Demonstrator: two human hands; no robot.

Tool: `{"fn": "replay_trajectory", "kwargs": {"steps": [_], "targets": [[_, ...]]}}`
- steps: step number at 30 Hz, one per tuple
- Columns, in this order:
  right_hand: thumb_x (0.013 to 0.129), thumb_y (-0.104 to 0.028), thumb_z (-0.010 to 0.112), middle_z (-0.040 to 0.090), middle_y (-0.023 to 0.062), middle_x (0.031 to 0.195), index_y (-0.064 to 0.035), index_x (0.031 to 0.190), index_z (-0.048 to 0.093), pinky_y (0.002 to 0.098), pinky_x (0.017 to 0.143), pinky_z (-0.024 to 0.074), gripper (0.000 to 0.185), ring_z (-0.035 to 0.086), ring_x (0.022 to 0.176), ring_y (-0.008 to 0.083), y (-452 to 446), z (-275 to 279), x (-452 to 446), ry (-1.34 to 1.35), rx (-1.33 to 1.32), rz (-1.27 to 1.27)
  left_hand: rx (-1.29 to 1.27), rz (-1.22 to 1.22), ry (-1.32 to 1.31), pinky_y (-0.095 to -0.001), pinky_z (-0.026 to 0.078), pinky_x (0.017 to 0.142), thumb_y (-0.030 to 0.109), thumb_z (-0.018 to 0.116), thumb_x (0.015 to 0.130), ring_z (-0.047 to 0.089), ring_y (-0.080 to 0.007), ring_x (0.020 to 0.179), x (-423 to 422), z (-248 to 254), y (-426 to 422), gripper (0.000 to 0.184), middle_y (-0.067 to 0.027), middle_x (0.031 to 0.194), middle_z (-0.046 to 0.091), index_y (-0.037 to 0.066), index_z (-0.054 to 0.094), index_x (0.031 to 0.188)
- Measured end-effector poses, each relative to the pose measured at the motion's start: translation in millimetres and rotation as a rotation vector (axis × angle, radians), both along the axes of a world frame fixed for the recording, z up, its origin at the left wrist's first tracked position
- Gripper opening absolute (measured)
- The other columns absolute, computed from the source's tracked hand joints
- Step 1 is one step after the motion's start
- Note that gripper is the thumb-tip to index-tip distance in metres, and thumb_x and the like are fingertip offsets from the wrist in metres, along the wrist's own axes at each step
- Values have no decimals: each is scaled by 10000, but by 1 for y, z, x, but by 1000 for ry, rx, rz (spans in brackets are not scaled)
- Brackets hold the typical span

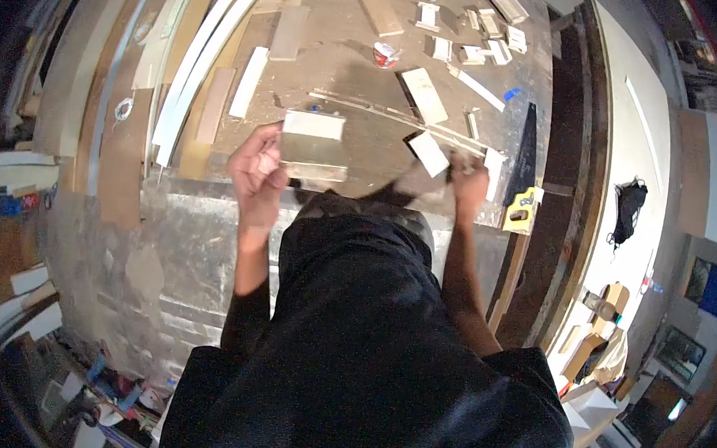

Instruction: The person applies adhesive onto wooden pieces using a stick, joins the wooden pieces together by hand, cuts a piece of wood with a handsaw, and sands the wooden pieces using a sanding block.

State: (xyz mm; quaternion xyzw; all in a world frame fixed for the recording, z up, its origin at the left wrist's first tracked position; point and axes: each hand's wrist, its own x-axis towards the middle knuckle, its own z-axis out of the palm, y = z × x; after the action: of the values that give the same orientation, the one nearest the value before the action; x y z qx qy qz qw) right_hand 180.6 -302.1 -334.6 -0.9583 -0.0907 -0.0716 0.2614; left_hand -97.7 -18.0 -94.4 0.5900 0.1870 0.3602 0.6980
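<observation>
My left hand (259, 168) has curled fingers at the left end of a small U-shaped wooden piece (314, 125), which has pale strips along its top and bottom and a tan panel between. The fingers appear closed on its edge. Over the right part of the bench, my right hand (469, 182) is bent with its fingers drawn together. Something dark is at its fingertips, too small and blurred to name. Just left of it lies a white-topped block (429, 154), and a pale strip (493, 174) is at its right.
A handsaw (522, 205) with a yellow handle lies at the bench's right edge. Several small wooden assemblies (490, 24) sit at the back right, near a red-and-white cup (384, 55). Long boards (212, 52) cover the left side. A thin stick (384, 111) crosses the middle.
</observation>
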Motion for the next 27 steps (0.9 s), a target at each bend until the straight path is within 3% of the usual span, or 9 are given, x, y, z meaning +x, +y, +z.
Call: {"fn": "replay_trajectory", "kwargs": {"steps": [3,6,10,11,12,14,15,21,27], "targets": [[705,-555,767,626,232,1098,-33,1171,628,475,916,479,714,597,1064,391,-38,8,11,-65,-357,-211,27,-88,-222,-349,559,853,101,816,749,564,-232,1130,8,18,-9,647,-168,1172,580,-114,480,1258],[650,-571,795,585,225,1197,-34,1251,570,488,969,454,837,540,1156,401,-54,25,19,214,-418,-175,181,-72,-112,-354,569,844,205,842,718,614,-243,1051,12,32,-17,691,-185,1123,585,-127,496,1215],[647,-531,800,683,223,986,-1,1181,601,512,867,488,779,638,958,416,-77,-1,36,169,-386,-19,374,16,-27,-331,593,774,276,864,682,661,-235,944,20,42,-24,698,-208,1094,603,-117,541,1159],[679,-391,827,698,176,830,33,1100,606,448,751,521,637,676,788,328,-78,1,37,242,-327,-21,335,15,-61,-335,600,751,282,867,674,665,-234,934,23,44,-26,697,-203,1074,616,-107,547,1157],[679,-391,827,698,176,830,33,1100,606,448,751,521,637,676,788,328,-77,2,34,239,-325,-23,336,14,-65,-335,600,751,282,867,674,665,-234,934,26,46,-26,697,-203,1074,616,-107,547,1157],[699,-210,842,682,99,827,32,1031,599,340,682,514,477,646,741,193,-77,6,27,211,178,37,390,-1,-55,-344,602,763,280,865,676,667,-232,931,30,50,-28,683,-193,1065,623,-101,552,1150],[724,-59,815,655,46,861,6,991,593,264,674,488,353,595,766,99,-54,47,10,402,518,2,364,12,-57,-346,601,772,276,866,678,671,-232,921,33,51,-30,671,-183,1058,628,-100,556,1139],[730,3,794,666,39,947,-16,1055,597,273,764,494,380,620,858,100,4,214,-34,588,864,523,341,-74,13,-361,598,789,265,862,691,683,-238,919,47,61,-35,650,-183,1039,637,-102,559,1134],[706,-17,823,674,89,889,-10,933,622,348,772,504,303,642,838,214,18,292,-47,447,759,958,308,-161,21,-353,594,794,297,871,671,680,-232,938,57,73,-49,664,-176,1047,646,-86,583,1131]]}}
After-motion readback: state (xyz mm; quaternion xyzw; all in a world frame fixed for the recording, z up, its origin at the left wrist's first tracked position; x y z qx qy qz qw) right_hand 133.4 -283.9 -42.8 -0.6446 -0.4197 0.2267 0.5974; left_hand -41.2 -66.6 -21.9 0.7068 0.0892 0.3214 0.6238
